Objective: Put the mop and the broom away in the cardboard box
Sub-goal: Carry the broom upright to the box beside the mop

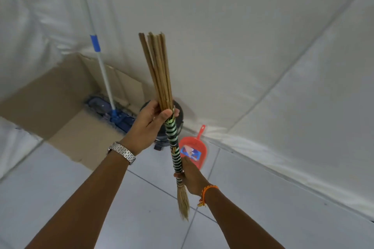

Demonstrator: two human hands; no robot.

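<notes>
I hold a stick broom upright in front of me, its bundle of brown sticks pointing up and a thin straw tuft hanging below. Its handle is wrapped in green and black bands. My left hand grips it where the sticks meet the wrapping. My right hand grips the lower end of the wrapping. The mop, with a blue flat head and a white pole with a blue grip, stands inside the open cardboard box at the left, its pole leaning against the white sheet.
A dark round bin stands on the tiled floor just right of the box, partly behind the broom. A red dustpan leans at the foot of the white sheeted wall. White sheets cover the walls.
</notes>
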